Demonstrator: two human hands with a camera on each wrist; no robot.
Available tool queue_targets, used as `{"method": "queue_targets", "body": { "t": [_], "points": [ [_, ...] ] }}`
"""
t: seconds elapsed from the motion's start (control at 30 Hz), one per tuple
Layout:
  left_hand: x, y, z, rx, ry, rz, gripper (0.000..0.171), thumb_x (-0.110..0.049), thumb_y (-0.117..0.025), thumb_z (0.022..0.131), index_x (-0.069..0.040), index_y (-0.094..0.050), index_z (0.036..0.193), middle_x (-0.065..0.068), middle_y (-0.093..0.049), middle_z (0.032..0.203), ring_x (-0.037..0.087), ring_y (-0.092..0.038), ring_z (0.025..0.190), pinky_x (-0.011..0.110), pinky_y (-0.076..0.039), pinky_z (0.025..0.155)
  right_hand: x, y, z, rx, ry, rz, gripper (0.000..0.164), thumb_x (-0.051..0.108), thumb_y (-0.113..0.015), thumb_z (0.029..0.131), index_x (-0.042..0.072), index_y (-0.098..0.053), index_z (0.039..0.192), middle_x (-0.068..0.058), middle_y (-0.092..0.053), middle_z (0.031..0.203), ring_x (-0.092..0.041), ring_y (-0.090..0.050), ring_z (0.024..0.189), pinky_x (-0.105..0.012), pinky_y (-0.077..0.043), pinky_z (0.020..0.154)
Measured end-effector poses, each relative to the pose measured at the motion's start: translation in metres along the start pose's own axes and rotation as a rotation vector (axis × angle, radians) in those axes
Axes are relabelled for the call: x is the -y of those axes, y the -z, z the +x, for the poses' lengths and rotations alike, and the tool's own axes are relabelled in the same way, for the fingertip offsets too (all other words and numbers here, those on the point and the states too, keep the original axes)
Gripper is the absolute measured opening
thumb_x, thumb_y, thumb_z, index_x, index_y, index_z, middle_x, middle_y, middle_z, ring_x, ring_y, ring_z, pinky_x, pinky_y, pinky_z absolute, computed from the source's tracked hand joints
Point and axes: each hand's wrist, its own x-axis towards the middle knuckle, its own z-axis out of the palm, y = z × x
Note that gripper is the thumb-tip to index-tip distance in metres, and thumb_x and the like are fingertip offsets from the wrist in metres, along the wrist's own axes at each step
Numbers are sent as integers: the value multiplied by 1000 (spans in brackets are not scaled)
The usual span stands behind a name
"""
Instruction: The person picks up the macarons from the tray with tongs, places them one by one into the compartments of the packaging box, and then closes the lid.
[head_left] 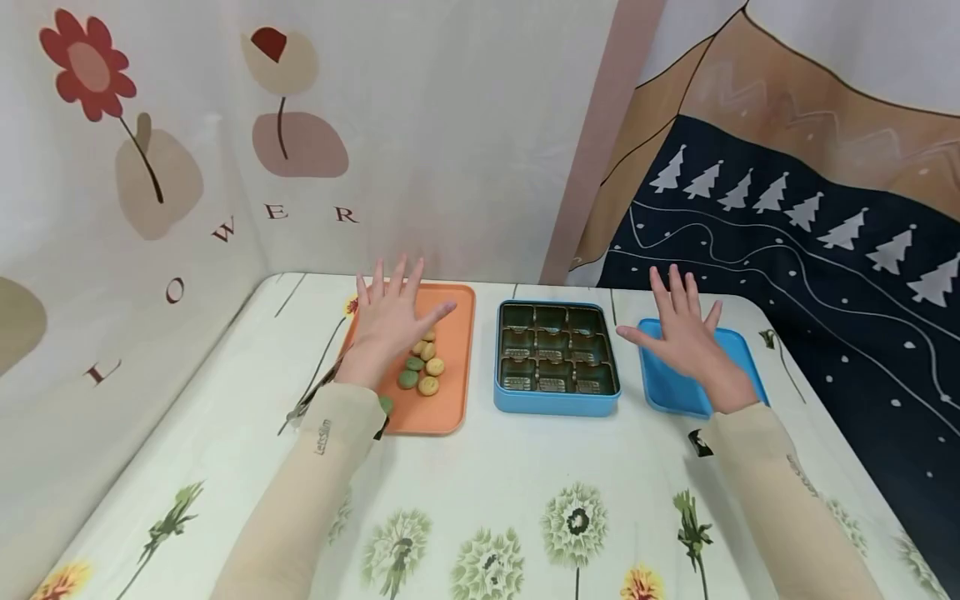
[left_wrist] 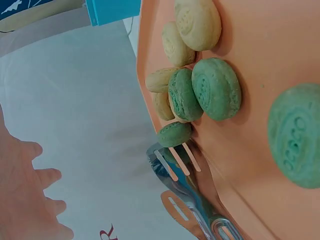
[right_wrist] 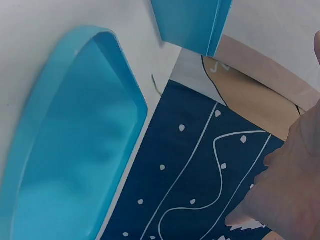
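Note:
My left hand [head_left: 393, 321], fingers spread, hovers above an orange tray [head_left: 455, 333] and holds nothing. Yellow cookies [head_left: 428, 386] and green cookies [head_left: 407, 379] lie on that tray, some of them hidden by the hand. In the left wrist view, metal tongs [left_wrist: 187, 192] with slotted ends lie at the tray's edge beside the cookies. Over a blue lid [head_left: 663, 387], my right hand [head_left: 684, 337] is likewise spread and holds nothing. Between the hands stands a blue tin [head_left: 555, 404] with a dark insert [head_left: 553, 343] divided into several compartments.
A white floral cloth [head_left: 465, 483] covers the table. A pale curtain [head_left: 450, 125] with flower prints hangs behind and to the left. At the right, a dark blue cloth [head_left: 825, 283] with white trees borders the table.

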Motion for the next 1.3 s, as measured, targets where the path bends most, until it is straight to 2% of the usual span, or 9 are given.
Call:
{"method": "queue_targets", "body": {
  "t": [0.2,0.43,0.53,0.77,1.0,1.3],
  "points": [
    [1,0,-6,14,-8,-30,101,-89,-25,85,-29,5,161,7,3,170,38,14,155,62,11,120,1,-6,-2,2,-7,26,107,69,-53,91,18,10,161,-19,17,166,-43,21,152,-82,15,104],
    [-2,-1,-12,38,-14,-68,95,-79,-36,91,-30,6,161,6,0,170,37,11,156,60,9,122,1,-16,-8,25,14,59,106,65,-55,92,18,11,161,-17,16,167,-42,18,153,-81,12,106],
    [-1,-1,-13,47,-19,-70,95,-81,-34,91,-30,6,161,5,2,170,36,10,156,59,9,122,1,-20,-9,44,17,84,105,64,-56,92,21,12,160,-15,16,167,-41,16,154,-80,12,107],
    [3,2,-18,76,-29,-59,97,-84,-25,90,-26,4,161,6,0,170,36,7,156,58,7,123,0,-30,-8,83,41,135,104,60,-59,93,23,11,160,-12,13,168,-42,9,155,-81,7,107],
    [8,0,-23,84,-37,-83,96,-82,-27,91,-22,-2,162,6,-3,170,36,2,156,58,3,123,-2,-38,-10,152,45,166,102,56,-59,94,25,12,160,-10,12,169,-38,8,155,-80,4,108],
    [17,0,-29,101,-22,-100,95,-81,-26,92,-22,0,162,7,-5,170,35,4,156,58,0,124,0,-44,-16,206,39,220,103,55,-60,94,26,15,159,-7,14,169,-38,9,155,-78,6,110]
  ]
}}
